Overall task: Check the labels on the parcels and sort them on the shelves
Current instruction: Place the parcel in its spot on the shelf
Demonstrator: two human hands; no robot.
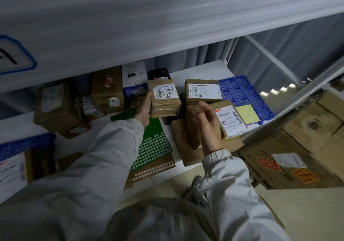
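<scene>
Fingers of left hand [144, 108] wrap the taped kraft parcel [164, 99] at frame centre, above the shelf [204, 69]. Right hand [206, 123] loosely open, empty. Parcel looks light, rigid; grip the side edges, tape may be slick.

Low headroom under the upper shelf board [167, 26], leaving only a slot above the white shelf [204, 69]. Back left walled off by brown boxes [108, 90] and a white parcel [134, 75]; right end taken by a blue perforated tray [242, 92] and stacked labelled parcels [202, 90]. Bare white strip open between the two labelled parcels and along the back right.
</scene>
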